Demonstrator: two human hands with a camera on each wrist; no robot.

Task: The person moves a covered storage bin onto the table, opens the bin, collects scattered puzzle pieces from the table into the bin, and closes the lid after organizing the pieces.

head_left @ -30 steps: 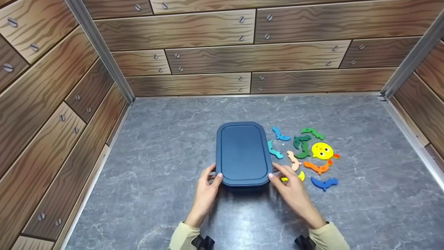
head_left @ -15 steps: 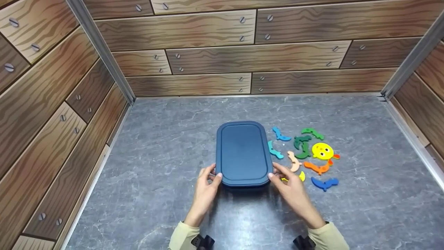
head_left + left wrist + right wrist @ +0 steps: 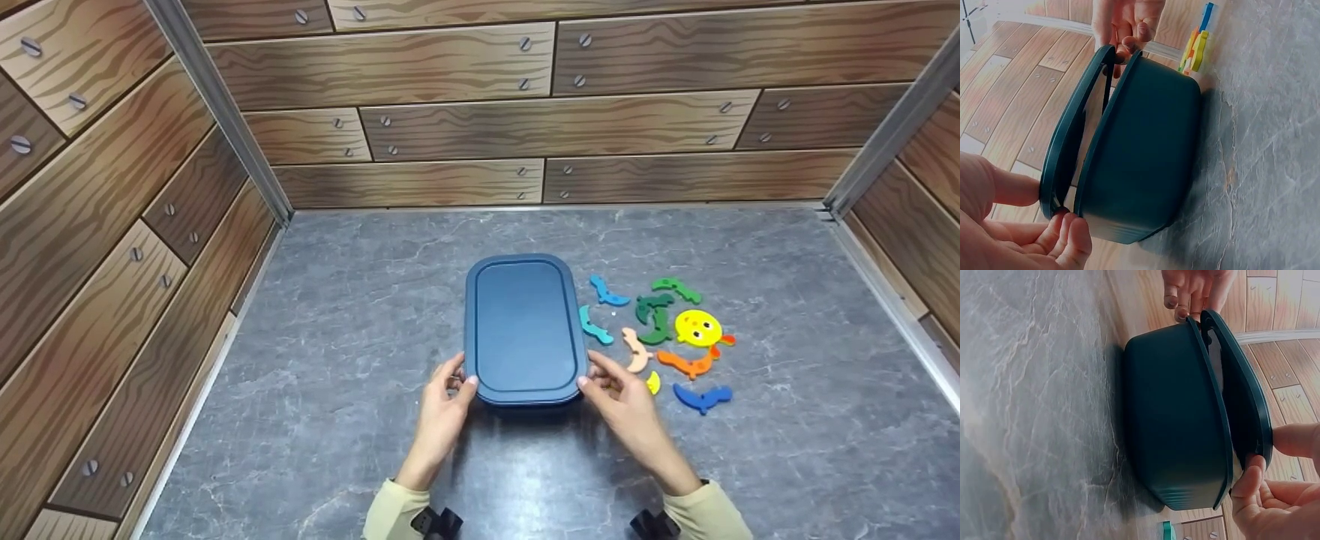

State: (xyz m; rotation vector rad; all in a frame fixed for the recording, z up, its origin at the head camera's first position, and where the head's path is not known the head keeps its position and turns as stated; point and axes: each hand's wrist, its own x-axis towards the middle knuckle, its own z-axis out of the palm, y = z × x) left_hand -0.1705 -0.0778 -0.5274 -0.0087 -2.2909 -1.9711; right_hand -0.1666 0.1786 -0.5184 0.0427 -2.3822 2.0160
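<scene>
Thumb on top and fingers curled beneath: a pinch by the left hand (image 3: 442, 397) on the near left corner of the lid (image 3: 525, 322), closed as far as the rim allows, with nothing else in hold. Next to the right, the lid itself, near the middle of the desk (image 3: 360, 322), above the box (image 3: 1140, 140), with a plain gap under the near edge; hard to tell about contact at the far edge. Looks like smooth, matt plastic: probably light for such a broad panel, fairly stiff, perhaps with slight give along the rim, hardly fragile. Likely to slip under a flat palm, so best taken by the overhanging rim, one corner per side, for an even lift without twisting. Below, upright on the desk, the box, seemingly stiff-walled and light too, maybe prone to slide or come up with a tight lid. Farther right, a matching pinch by the right hand (image 3: 630, 405) at the near right corner, thumb above, fingertips under the rim. Just beside the box, the turquoise piece (image 3: 597, 328); beyond, the peach piece (image 3: 637, 352), and farther out the round yellow piece (image 3: 698, 328), all thin and apparently rigid, best pinched by the edges.
</scene>
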